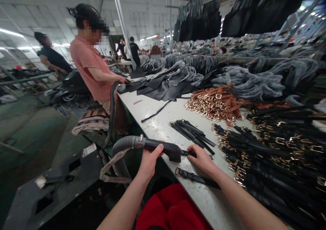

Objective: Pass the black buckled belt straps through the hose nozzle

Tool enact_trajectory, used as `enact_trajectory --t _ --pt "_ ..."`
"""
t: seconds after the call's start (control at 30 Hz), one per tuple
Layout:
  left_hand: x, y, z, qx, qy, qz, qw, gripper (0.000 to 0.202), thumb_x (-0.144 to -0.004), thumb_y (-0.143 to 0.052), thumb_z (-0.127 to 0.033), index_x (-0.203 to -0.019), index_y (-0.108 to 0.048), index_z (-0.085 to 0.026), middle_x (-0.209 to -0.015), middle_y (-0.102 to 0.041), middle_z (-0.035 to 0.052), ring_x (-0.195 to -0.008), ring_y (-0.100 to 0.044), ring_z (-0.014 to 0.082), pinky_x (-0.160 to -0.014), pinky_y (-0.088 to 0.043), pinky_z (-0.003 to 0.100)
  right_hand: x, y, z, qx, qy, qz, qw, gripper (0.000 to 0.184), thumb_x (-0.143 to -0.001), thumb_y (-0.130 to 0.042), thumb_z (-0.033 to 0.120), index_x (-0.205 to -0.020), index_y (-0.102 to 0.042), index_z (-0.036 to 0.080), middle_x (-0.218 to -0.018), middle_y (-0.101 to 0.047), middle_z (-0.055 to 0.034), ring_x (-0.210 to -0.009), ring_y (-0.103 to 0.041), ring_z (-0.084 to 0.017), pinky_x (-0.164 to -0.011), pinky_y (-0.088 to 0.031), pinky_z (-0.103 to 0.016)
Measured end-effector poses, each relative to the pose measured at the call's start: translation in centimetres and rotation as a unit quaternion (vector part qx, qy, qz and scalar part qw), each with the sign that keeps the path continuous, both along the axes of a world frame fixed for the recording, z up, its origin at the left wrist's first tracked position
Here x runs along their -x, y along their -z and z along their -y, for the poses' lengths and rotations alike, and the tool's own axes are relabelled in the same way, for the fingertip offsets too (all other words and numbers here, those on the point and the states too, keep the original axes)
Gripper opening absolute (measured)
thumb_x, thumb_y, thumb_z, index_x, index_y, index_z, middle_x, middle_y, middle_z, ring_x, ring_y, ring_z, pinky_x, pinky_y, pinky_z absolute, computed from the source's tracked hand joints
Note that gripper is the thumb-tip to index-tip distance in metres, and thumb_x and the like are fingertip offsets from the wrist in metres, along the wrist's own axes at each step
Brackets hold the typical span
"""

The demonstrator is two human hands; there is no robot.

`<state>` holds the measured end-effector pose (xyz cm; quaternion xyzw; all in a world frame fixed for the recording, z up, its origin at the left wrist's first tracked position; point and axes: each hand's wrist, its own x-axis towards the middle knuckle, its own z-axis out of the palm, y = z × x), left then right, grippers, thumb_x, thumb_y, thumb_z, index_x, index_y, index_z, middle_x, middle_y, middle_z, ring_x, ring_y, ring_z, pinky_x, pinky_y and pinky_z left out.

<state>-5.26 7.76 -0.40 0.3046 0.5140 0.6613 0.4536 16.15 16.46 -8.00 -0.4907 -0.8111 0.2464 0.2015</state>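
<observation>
My left hand [150, 159] is wrapped round the black handle of a hose nozzle [170, 150], thumb on top. A ribbed grey hose [126, 143] runs from its back end, held by a metal clamp. Over the table's near edge, my right hand [201, 158] pinches a black leather strap [187, 153] whose end meets the nozzle's mouth. Just below lies a black buckle strap [189, 174], flat on the white table [163, 126] and partly under my right forearm. Beyond my right hand is a small pile of black straps [193, 133].
Brown straps with gold rings [215, 102] are heaped farther back. Many black buckled straps [275, 155] cover the right side. Black leather pieces [165, 85] lie at the far end, near a person in a pink shirt [89, 67]. A dark machine box [61, 189] stands lower left.
</observation>
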Motion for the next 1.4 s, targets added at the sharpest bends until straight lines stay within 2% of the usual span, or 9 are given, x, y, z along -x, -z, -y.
enact_trajectory --t 0.13,0.27,0.47,0.7,0.8,0.97,1.17,1.27,1.4 --pt "-2.1 0.0 -1.3 0.003 0.001 -0.003 1.0 0.036 -0.065 -0.072 -0.038 -0.091 -0.065 -0.014 -0.091 -0.068 0.0085 -0.082 -0.061 0.0187 -0.067 -0.048 0.028 -0.6 0.7 -0.1 0.023 -0.006 -0.048 0.999 0.034 -0.071 -0.051 0.022 -0.105 -0.053 0.019 -0.101 -0.061 -0.0061 -0.094 -0.056 -0.019 -0.086 -0.041 -0.033" --pt "-4.0 0.1 -3.1 0.0 0.039 -0.019 0.999 0.036 -0.062 -0.073 -0.038 -0.088 -0.068 -0.013 -0.087 -0.069 0.0084 -0.079 -0.062 0.0198 -0.068 -0.049 0.031 -1.1 1.1 -0.2 0.037 0.015 -0.096 0.995 0.051 -0.072 -0.042 0.013 -0.122 -0.043 0.018 -0.105 -0.061 -0.0068 -0.097 -0.056 -0.017 -0.091 -0.041 -0.032" --pt "-3.0 -0.3 -3.6 0.001 0.056 -0.043 0.997 0.034 -0.065 -0.072 -0.036 -0.091 -0.068 -0.015 -0.089 -0.068 0.0067 -0.078 -0.061 0.0175 -0.065 -0.048 0.027 -1.1 1.0 0.0 0.027 0.031 -0.091 0.995 0.052 -0.073 -0.043 0.013 -0.125 -0.043 0.017 -0.101 -0.062 -0.0057 -0.096 -0.057 -0.017 -0.091 -0.041 -0.033" --pt "-3.7 -0.1 -4.1 -0.001 0.083 -0.038 0.996 0.032 -0.064 -0.073 -0.035 -0.088 -0.068 -0.014 -0.085 -0.068 0.0067 -0.076 -0.061 0.018 -0.066 -0.049 0.029 -1.3 0.8 0.2 0.008 0.035 -0.079 0.996 0.053 -0.073 -0.043 0.013 -0.126 -0.042 0.017 -0.105 -0.061 -0.0075 -0.099 -0.056 -0.018 -0.092 -0.04 -0.035" --pt "-1.5 -0.2 -3.1 -0.002 0.051 -0.041 0.998 0.033 -0.068 -0.07 -0.036 -0.092 -0.067 -0.015 -0.092 -0.067 0.007 -0.082 -0.061 0.0175 -0.067 -0.049 0.027 -1.2 0.5 0.3 0.002 0.023 -0.063 0.998 0.048 -0.074 -0.042 0.012 -0.122 -0.046 0.017 -0.102 -0.061 -0.0066 -0.097 -0.056 -0.018 -0.091 -0.041 -0.035" --pt "1.7 -0.7 0.8 -0.006 -0.019 -0.022 1.0 0.033 -0.068 -0.071 -0.034 -0.094 -0.062 -0.016 -0.097 -0.065 0.0067 -0.084 -0.06 0.0169 -0.065 -0.049 0.026 -0.8 0.1 0.4 -0.031 0.004 -0.025 0.999 0.032 -0.081 -0.042 0.024 -0.11 -0.055 0.016 -0.101 -0.059 -0.0082 -0.095 -0.054 -0.019 -0.087 -0.04 -0.032" --pt "2.3 -1.0 3.9 0.001 -0.034 0.0 0.999 0.031 -0.068 -0.071 -0.034 -0.093 -0.06 -0.018 -0.098 -0.065 0.0057 -0.085 -0.06 0.0161 -0.068 -0.049 0.026 -0.3 -0.6 1.0 -0.076 0.028 0.063 0.995 0.014 -0.075 -0.051 0.023 -0.085 -0.06 0.019 -0.089 -0.059 -0.0048 -0.086 -0.052 -0.019 -0.079 -0.036 -0.031" --pt "2.5 -1.3 4.7 0.003 -0.032 0.007 0.999 0.03 -0.067 -0.072 -0.034 -0.09 -0.061 -0.018 -0.096 -0.066 0.0046 -0.083 -0.06 0.0159 -0.067 -0.049 0.025 -0.3 -0.6 1.7 -0.076 0.025 0.069 0.994 0.012 -0.073 -0.052 0.021 -0.083 -0.059 0.02 -0.086 -0.059 -0.0037 -0.084 -0.052 -0.018 -0.075 -0.036 -0.03" --pt "2.2 -1.5 5.5 0.009 -0.037 0.026 0.999 0.032 -0.065 -0.073 -0.034 -0.089 -0.06 -0.018 -0.094 -0.066 0.005 -0.082 -0.06 0.0166 -0.066 -0.048 0.025 -0.5 -0.2 2.5 -0.053 0.014 0.049 0.997 0.015 -0.076 -0.053 0.029 -0.086 -0.059 0.02 -0.088 -0.06 -0.0048 -0.086 -0.053 -0.019 -0.077 -0.039 -0.032"
